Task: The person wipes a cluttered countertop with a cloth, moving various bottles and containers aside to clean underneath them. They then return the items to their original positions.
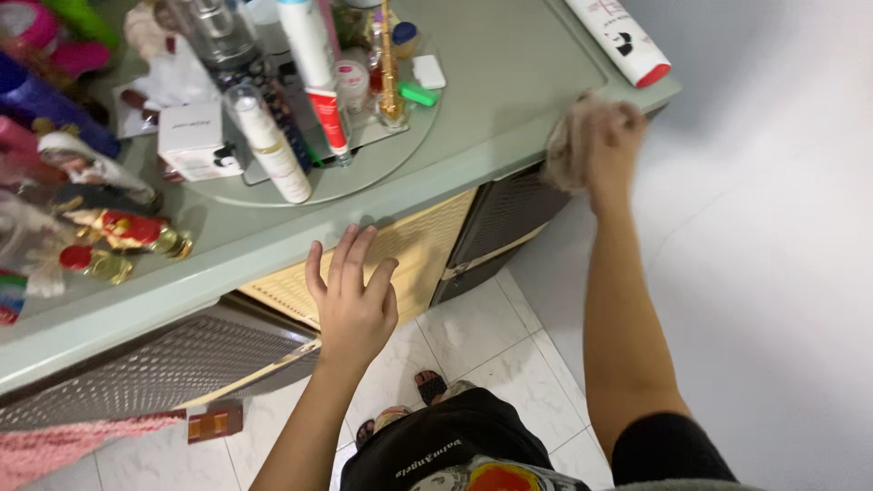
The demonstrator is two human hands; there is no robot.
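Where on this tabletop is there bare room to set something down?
Bare surface lies between the round tray and the white bottle, running to the corner where the right hand presses a cloth. The strip by the left hand is narrow. The left end is crowded.

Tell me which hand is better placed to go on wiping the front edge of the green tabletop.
Probably the right hand. It grips the beige cloth pressed against the tabletop edge near the corner. The left hand is open and empty, fingers spread beside the front edge, holding no cloth.
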